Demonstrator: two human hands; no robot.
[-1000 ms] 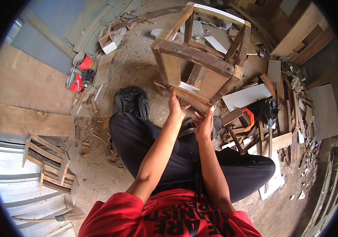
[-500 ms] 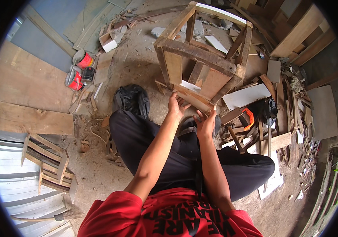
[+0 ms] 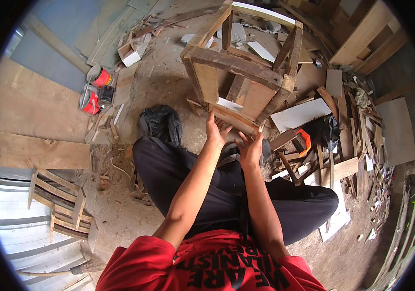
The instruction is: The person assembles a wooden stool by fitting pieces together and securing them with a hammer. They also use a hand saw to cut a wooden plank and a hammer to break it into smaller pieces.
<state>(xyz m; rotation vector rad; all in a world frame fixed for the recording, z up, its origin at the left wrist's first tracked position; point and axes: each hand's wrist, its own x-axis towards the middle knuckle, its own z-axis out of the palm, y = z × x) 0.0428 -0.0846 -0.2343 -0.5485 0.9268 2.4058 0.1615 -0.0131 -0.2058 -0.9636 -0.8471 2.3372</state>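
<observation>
A worn wooden frame (image 3: 239, 62) with thick legs and rails stands tilted in front of me, panels fitted between some of its members. Along its near lower edge runs a pale wooden board (image 3: 232, 118). My left hand (image 3: 215, 131) is at the board's left end, its index finger up against the corner and the other fingers partly curled. At the right end, my right hand (image 3: 250, 150) has its fingertips on the corner, the thumb side turned inward. Both hands hold the board by its ends; the fingers' undersides are partly hidden.
Scrap wood and a white board (image 3: 300, 115) lie at the right, with an orange-handled tool (image 3: 305, 141) among them. A black plastic bag (image 3: 160, 125) sits by my left knee. Paint cans (image 3: 91, 101) stand at the left, beyond a slatted wooden piece (image 3: 66, 206).
The wooden frame appears slightly farther left and higher in the view. My hands stay at the board's ends, and my right fingers have shifted a little.
</observation>
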